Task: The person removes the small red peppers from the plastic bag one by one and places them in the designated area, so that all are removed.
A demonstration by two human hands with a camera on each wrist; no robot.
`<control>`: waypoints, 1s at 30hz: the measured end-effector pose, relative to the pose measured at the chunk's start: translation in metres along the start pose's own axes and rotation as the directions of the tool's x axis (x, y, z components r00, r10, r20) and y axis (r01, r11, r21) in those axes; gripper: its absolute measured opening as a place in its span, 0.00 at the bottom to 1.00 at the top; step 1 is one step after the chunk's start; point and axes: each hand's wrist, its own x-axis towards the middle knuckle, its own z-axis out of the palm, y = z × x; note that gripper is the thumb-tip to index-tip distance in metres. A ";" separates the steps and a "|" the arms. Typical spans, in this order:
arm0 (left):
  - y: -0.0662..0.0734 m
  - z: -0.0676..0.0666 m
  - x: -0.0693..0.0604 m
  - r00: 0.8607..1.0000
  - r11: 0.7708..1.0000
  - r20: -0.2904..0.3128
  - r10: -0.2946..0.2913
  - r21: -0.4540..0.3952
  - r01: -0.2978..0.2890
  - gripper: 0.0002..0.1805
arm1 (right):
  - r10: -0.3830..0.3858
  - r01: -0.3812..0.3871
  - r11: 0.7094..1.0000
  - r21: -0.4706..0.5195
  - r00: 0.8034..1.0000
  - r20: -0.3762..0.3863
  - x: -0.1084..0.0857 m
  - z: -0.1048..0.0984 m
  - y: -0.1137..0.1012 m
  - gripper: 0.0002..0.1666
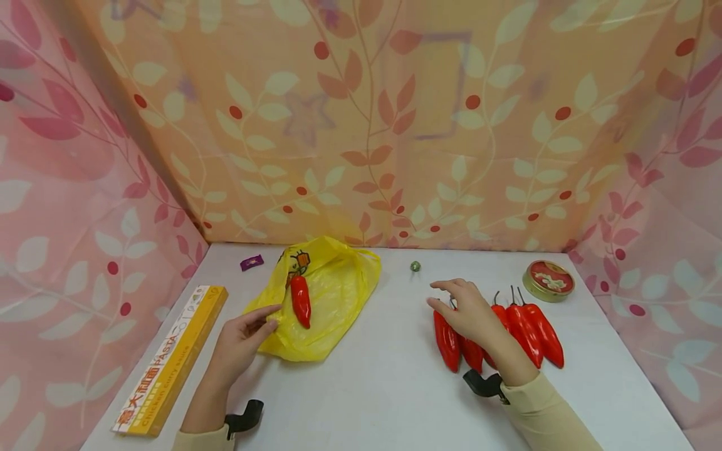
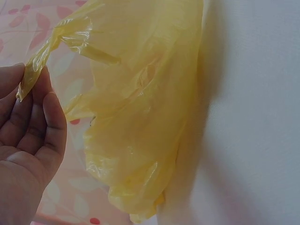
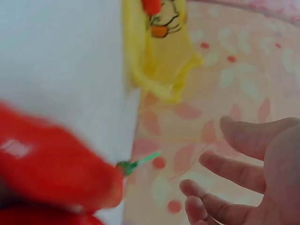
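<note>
My left hand [image 1: 239, 341] pinches the near left edge of a yellow plastic bag [image 1: 344, 288]; in the left wrist view thumb and fingers grip a twisted bit of the film [image 2: 35, 70]. One red chili pepper [image 1: 301, 300] lies at the bag, stem toward the back; whether it is inside or on top I cannot tell. Over a row of several red peppers [image 1: 544, 335] at the right hovers my right hand [image 1: 470, 313], fingers spread and holding nothing. In the right wrist view a pepper [image 3: 56, 164] with a green stem lies apart from those fingers.
A long pasta box [image 1: 175, 363] lies along the left side. Behind it is a small purple wrapped packet [image 1: 251, 262]. A small green ball-like item [image 1: 415, 267] sits at the back middle, and a round red-lidded tin [image 1: 549, 280] at the back right. Patterned curtains enclose the white table.
</note>
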 end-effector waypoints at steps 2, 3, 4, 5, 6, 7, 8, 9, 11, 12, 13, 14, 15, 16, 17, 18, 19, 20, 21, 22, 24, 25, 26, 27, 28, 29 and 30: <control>0.000 0.000 0.000 1.000 1.000 0.001 0.001 -0.004 -0.001 0.20 | -0.037 0.037 0.999 0.028 0.999 0.003 0.006 -0.001 -0.011 0.26; 0.000 0.000 0.000 1.000 1.000 0.001 0.002 -0.004 -0.002 0.20 | -0.056 0.055 0.998 0.039 0.998 0.004 0.009 -0.002 -0.016 0.25; 0.000 -0.001 0.001 1.000 1.000 0.001 0.002 -0.004 -0.002 0.20 | -0.073 0.073 0.996 0.050 0.997 0.006 0.012 -0.002 -0.021 0.25; 0.000 -0.001 0.000 1.000 1.000 -0.001 0.002 -0.002 -0.002 0.20 | -0.089 0.088 0.994 0.065 0.996 0.009 0.016 -0.002 -0.026 0.25; 0.000 -0.001 0.000 1.000 1.000 -0.001 0.005 0.000 -0.005 0.20 | -0.101 0.100 0.992 0.077 0.995 0.015 0.019 -0.001 -0.031 0.26; 0.000 -0.001 0.000 1.000 1.000 -0.003 0.007 0.000 -0.007 0.19 | -0.112 0.110 0.990 0.089 0.993 0.019 0.023 0.001 -0.036 0.25; 0.000 -0.001 0.000 1.000 1.000 -0.005 0.007 0.005 -0.007 0.19 | -0.123 0.120 0.988 0.101 0.992 0.024 0.026 0.003 -0.041 0.26; 0.001 -0.001 -0.001 1.000 1.000 -0.008 0.007 0.005 -0.007 0.19 | -0.130 0.126 0.985 0.115 0.991 0.029 0.030 0.006 -0.045 0.25; 0.001 -0.002 -0.002 1.000 1.000 -0.010 0.009 0.006 -0.009 0.19 | -0.140 0.133 0.980 0.145 0.989 0.043 0.037 0.013 -0.054 0.26; 0.001 -0.002 -0.002 1.000 1.000 -0.011 0.013 0.005 -0.013 0.19 | -0.143 0.133 0.978 0.160 0.988 0.051 0.041 0.016 -0.058 0.26; 0.002 -0.002 -0.002 1.000 1.000 -0.010 0.013 0.002 -0.013 0.19 | -0.147 0.135 0.975 0.176 0.988 0.055 0.044 0.020 -0.061 0.27; 0.002 -0.002 -0.002 1.000 1.000 -0.007 0.011 0.002 -0.011 0.19 | -0.150 0.136 0.972 0.193 0.987 0.063 0.047 0.023 -0.065 0.27; 0.003 -0.002 -0.002 1.000 1.000 -0.004 0.014 0.000 -0.014 0.19 | -0.151 0.133 0.969 0.209 0.986 0.072 0.050 0.027 -0.069 0.27; 0.003 -0.002 -0.002 1.000 1.000 -0.004 0.014 -0.004 -0.014 0.20 | -0.155 0.132 0.965 0.228 0.985 0.082 0.054 0.031 -0.074 0.27; 0.003 -0.002 -0.002 1.000 1.000 -0.005 0.014 -0.002 -0.014 0.20 | -0.157 0.130 0.960 0.250 0.983 0.092 0.058 0.035 -0.079 0.27; 0.004 -0.002 -0.001 1.000 1.000 -0.003 0.012 -0.002 -0.012 0.20 | -0.162 0.129 0.954 0.271 0.982 0.101 0.062 0.039 -0.083 0.27; 0.004 -0.002 -0.001 1.000 1.000 -0.003 0.012 -0.002 -0.012 0.20 | -0.167 0.129 0.948 0.290 0.980 0.108 0.067 0.044 -0.088 0.26; 0.003 -0.002 -0.001 1.000 1.000 -0.003 0.013 0.001 -0.013 0.19 | -0.170 0.127 0.942 0.310 0.978 0.117 0.072 0.048 -0.093 0.26; 0.003 -0.002 -0.001 1.000 1.000 -0.005 0.018 -0.001 -0.018 0.20 | -0.174 0.125 0.937 0.326 0.977 0.126 0.076 0.052 -0.098 0.25; 0.003 -0.002 -0.001 1.000 1.000 -0.004 0.018 -0.004 -0.018 0.20 | -0.179 0.125 0.932 0.339 0.975 0.133 0.081 0.057 -0.103 0.25; 0.002 -0.003 -0.002 1.000 1.000 -0.001 0.018 -0.009 -0.018 0.20 | -0.190 0.125 0.925 0.359 0.970 0.149 0.091 0.066 -0.112 0.25; 0.002 -0.003 -0.002 1.000 1.000 -0.002 0.016 -0.010 -0.016 0.20 | -0.193 0.124 0.921 0.368 0.969 0.157 0.095 0.071 -0.117 0.25; 0.001 -0.003 -0.002 1.000 1.000 -0.001 0.012 -0.012 -0.012 0.20 | -0.194 0.120 0.919 0.375 0.966 0.168 0.099 0.075 -0.121 0.26; 0.001 -0.003 -0.001 1.000 1.000 -0.001 0.008 -0.014 -0.008 0.20 | -0.196 0.116 0.918 0.380 0.964 0.177 0.103 0.079 -0.125 0.26; 0.000 -0.003 -0.001 1.000 1.000 -0.002 0.002 -0.013 -0.002 0.19 | -0.196 0.111 0.915 0.387 0.962 0.187 0.107 0.083 -0.129 0.27; -0.001 -0.003 -0.001 1.000 1.000 -0.004 0.001 -0.011 -0.001 0.19 | -0.193 0.102 0.913 0.395 0.961 0.198 0.110 0.087 -0.133 0.27; -0.001 -0.003 0.000 1.000 1.000 -0.005 0.000 -0.010 0.000 0.20 | -0.185 0.088 0.911 0.402 0.960 0.209 0.114 0.091 -0.136 0.28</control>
